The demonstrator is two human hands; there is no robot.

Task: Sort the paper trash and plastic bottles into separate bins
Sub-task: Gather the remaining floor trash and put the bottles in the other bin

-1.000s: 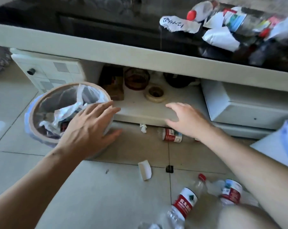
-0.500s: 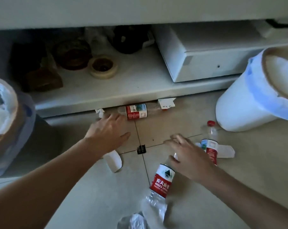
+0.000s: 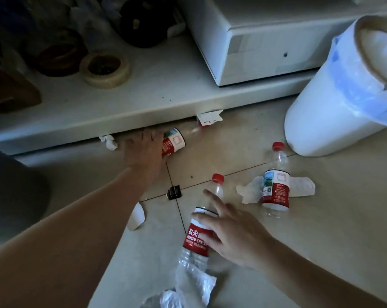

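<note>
Under far shelf edge: left hand grasping far bottle. Right hand fingers spread over near bottle. Advice: close grip mid-label, lift, drop in white bin.

Tiled floor: three plastic bottles, paper scraps, white bin.

Two bare forearms are visible: the left arm enters from the lower left of the frame, the right arm from the lower right. No sleeve covers either forearm. The left hand and right hand are ungloved.
</note>
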